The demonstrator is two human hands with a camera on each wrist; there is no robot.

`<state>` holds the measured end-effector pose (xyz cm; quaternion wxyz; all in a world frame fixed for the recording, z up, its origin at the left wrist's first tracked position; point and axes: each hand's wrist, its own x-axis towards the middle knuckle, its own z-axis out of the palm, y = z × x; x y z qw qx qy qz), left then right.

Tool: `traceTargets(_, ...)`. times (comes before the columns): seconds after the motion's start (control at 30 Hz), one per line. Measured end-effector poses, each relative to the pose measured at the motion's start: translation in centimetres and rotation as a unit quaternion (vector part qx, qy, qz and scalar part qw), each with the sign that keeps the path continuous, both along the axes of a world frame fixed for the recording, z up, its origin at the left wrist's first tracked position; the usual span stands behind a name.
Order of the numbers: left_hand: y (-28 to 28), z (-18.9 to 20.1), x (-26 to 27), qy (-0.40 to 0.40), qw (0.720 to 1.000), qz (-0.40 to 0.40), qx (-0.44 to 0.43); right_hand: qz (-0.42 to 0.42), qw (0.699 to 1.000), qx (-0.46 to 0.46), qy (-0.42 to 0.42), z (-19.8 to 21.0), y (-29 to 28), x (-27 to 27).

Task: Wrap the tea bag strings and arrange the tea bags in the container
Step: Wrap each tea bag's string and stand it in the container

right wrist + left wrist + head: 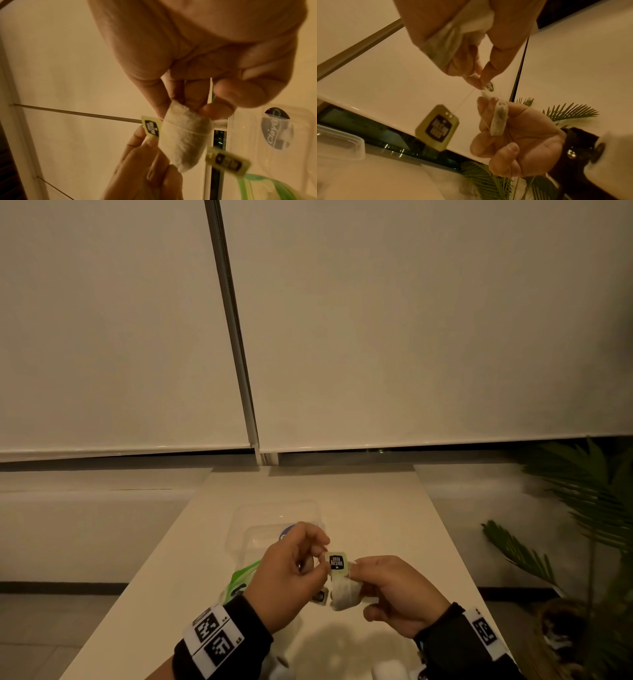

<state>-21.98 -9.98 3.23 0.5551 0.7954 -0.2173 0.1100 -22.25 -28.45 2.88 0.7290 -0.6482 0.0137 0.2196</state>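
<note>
My right hand (397,594) pinches the bag (344,594); my left hand (291,573) pinches its tag (337,563), both nearer me than the container (246,529).

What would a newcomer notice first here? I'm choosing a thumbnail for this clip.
The eye goes to the two hands meeting above the pale table: the right hand grips a white paper tea bag with string around it, and the left hand pinches its small green paper tag with a black label. Behind them stands a clear plastic container, and a dark green palm plant fills the right edge.
</note>
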Motion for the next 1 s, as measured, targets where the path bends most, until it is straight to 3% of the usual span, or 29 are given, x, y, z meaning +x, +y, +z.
traceTargets(0.1, 0.2, 0.3, -0.4, -0.12, 0.987, 0.019, 0.105, 0.008, 1.0, 0.002, 0.002, 0.3, 0.1, -0.2)
traceTargets(0.2, 0.7, 0.7, -0.5, -0.248, 0.955, -0.024, 0.162, 0.01, 1.0, 0.011, 0.01, 0.8, -0.1, -0.4)
traceTargets(0.37, 1.0, 0.2, -0.9, -0.404, 0.863, 0.012, 0.303, 0.004, 1.0, 0.028, 0.012, 1.1, -0.3, -0.4)
traceTargets(0.7, 0.4, 0.3, -0.9, -0.454, 0.787, 0.085, 0.408, -0.018, 0.999, -0.009, -0.044, 1.3, 0.3, -0.2)
traceTargets(0.87, 0.2, -0.3, -1.0, -0.426, 0.814, 0.075, 0.388, -0.046, 0.996, -0.005, -0.077, 1.6, 0.5, -0.3)
traceTargets(1.0, 0.3, -1.0, -0.7, -0.339, 0.894, 0.068, 0.285, -0.053, 0.994, 0.003, -0.096, 1.4, 0.5, -0.4)
